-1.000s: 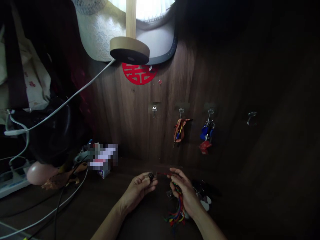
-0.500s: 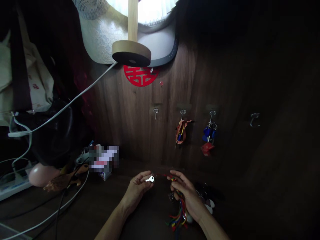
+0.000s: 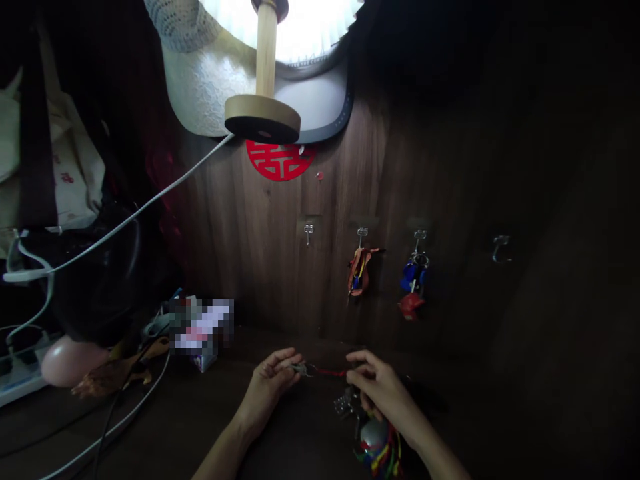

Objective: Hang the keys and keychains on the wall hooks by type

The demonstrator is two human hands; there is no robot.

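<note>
My left hand (image 3: 266,388) pinches a small silver key (image 3: 300,369), which hangs on a thin metal ring. From that ring a red cord (image 3: 331,373) runs straight across to my right hand (image 3: 384,390), whose thumb and forefinger close on its end. Below my right fingers are a dark silver metal piece (image 3: 345,403), a round silvery object (image 3: 373,433) and a multicoloured tassel (image 3: 384,460). Shade and the hand partly hide how these are joined.
Metal hooks line the wooden back panel; an orange strap (image 3: 359,272) and a blue-and-red key bunch (image 3: 414,277) hang from two. A lamp (image 3: 263,119) stands out above. At left are a white cable (image 3: 145,200), a pink balloon-like object (image 3: 74,361) and a blurred-out box (image 3: 203,330).
The red cord between my hands is now longer in view and stretched. The tassel, held up against my right hand before, has dropped lower and to the right. The view has tilted slightly.
</note>
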